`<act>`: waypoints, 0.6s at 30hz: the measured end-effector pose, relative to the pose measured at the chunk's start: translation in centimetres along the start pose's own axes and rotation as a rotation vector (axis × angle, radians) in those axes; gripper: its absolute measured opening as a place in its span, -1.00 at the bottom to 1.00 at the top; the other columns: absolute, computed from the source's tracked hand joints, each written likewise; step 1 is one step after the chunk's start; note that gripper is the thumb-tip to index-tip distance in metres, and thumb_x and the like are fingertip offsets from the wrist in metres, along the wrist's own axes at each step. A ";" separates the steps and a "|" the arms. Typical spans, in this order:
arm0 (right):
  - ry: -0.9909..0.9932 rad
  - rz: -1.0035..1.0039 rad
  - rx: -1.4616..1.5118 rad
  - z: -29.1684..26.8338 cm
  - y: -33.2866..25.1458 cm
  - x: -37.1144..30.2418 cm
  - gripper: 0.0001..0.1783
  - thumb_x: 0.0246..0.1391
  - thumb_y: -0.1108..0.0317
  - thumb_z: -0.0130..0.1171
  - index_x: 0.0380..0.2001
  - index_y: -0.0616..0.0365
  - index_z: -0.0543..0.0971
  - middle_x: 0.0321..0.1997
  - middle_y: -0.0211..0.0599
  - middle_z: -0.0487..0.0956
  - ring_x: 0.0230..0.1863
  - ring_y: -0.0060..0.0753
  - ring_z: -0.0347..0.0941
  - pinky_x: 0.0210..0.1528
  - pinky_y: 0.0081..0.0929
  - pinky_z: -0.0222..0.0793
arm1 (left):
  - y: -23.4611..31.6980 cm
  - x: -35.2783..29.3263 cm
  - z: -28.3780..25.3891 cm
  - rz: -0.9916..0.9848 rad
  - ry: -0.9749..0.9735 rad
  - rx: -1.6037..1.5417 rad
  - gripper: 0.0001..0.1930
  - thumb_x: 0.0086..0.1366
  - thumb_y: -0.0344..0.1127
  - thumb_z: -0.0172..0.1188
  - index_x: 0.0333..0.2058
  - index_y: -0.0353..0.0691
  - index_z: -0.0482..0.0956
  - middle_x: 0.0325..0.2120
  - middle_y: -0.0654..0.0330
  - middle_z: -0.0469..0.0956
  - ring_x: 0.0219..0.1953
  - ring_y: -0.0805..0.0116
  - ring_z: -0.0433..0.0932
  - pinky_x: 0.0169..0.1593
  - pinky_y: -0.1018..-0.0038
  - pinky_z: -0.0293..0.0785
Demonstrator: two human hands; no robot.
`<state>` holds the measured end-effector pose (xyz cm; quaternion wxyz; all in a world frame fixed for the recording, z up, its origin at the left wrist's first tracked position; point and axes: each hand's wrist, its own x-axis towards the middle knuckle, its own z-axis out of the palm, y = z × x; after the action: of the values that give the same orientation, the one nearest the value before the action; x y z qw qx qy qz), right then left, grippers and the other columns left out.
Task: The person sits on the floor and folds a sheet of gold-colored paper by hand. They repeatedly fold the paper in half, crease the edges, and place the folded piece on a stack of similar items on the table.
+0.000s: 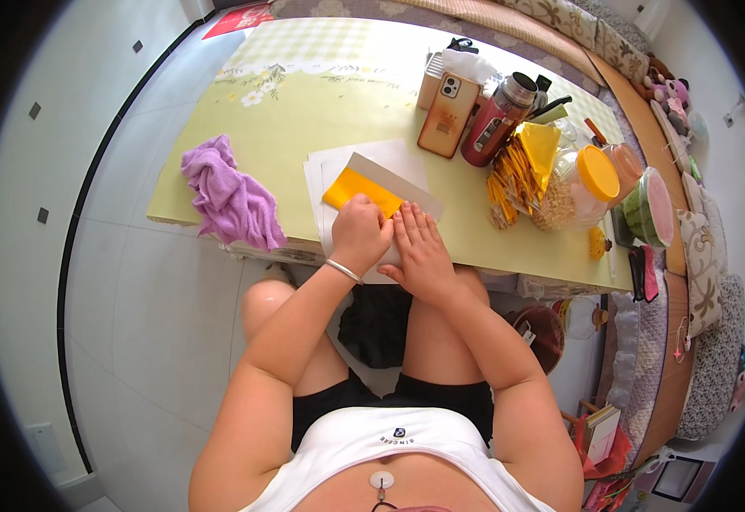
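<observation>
Purple cloth [229,198]: crumpled at the left near edge of the yellow-green table [304,111], well apart from the hands.
White sheets [371,162]: stacked flat at the middle of the near edge, under the folded paper.
Yellow paper [362,192]: folded, white underside showing as a band along its far side; lying on the white sheets, just beyond the fingers.
Left hand [359,232]: curled into a loose fist, knuckles bearing down on the near corner of the yellow paper; silver bangle [343,271] on the wrist.
Right hand [419,247]: flat, fingers straight and close together, pressed down on the paper's white part, touching the left hand.
Phone [449,115]: orange case, leaning upright behind the sheets.
Red flask [496,122]: tilted, just right of the phone.
Yellow strips [513,175]: bundled in a clear bag, right of the hands.
Jar [573,189]: clear, lying on its side, orange lid facing right.
</observation>
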<state>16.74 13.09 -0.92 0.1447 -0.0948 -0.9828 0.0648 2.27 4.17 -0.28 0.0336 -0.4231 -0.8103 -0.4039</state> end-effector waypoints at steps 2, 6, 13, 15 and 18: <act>-0.007 0.026 0.040 0.1 -0.2 0.0 0.15 -0.05 -0.24 0.37 0.39 0.39 0.24 0.52 0.27 0.11 0.58 0.23 -0.07 0.57 0.03 -0.22 | 0.0 -0.1 -0.3 0.006 -0.033 -0.001 -0.80 0.05 -0.32 0.37 -0.65 -0.23 0.58 -0.47 0.09 0.54 -0.34 0.07 0.55 -0.24 0.20 0.50; -0.056 0.003 0.067 -1.0 -0.2 0.2 0.11 -0.12 -0.23 0.44 0.44 0.03 0.28 0.52 0.26 0.11 0.55 0.35 -0.06 0.54 0.19 -0.20 | -0.2 0.1 -2.9 -0.080 -0.188 -0.041 -0.84 0.05 -0.34 0.36 -0.61 -0.23 0.59 -0.44 0.11 0.56 -0.29 0.07 0.56 -0.21 0.21 0.50; -0.128 -0.132 0.084 -2.6 1.9 0.2 -0.13 -0.05 -0.17 0.42 0.35 -0.30 0.42 0.55 -0.13 0.19 0.55 0.29 -0.01 0.49 0.36 -0.16 | -4.0 0.5 -7.2 0.429 -0.066 0.072 -0.64 0.00 -0.32 0.37 -0.16 -0.18 0.67 0.02 0.08 0.62 0.23 -0.03 0.47 0.31 0.05 0.35; -0.124 -0.207 0.133 -2.7 3.7 0.0 -0.22 0.01 -0.14 0.39 0.31 -0.27 0.47 0.53 -0.22 0.25 0.56 0.20 0.01 0.49 0.37 -0.17 | -3.9 -0.1 -7.6 0.437 -0.185 0.037 -0.55 0.00 -0.29 0.40 -0.06 -0.18 0.64 0.12 0.06 0.57 0.30 -0.03 0.40 0.38 0.01 0.26; -0.059 -0.160 0.247 -4.4 6.2 0.1 -0.54 0.11 0.06 0.36 0.09 -0.15 0.66 0.34 -0.17 0.49 0.50 0.09 0.17 0.52 0.20 -0.09 | -3.9 -1.1 -7.9 0.448 -0.358 0.004 -0.44 -0.01 -0.27 0.43 0.04 -0.16 0.60 0.18 0.07 0.54 0.34 -0.02 0.37 0.41 -0.02 0.22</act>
<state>18.97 19.59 2.29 0.1311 0.0045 -0.9755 0.1764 -2.07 -3.18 2.11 -0.0205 -0.6562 -0.6905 -0.3036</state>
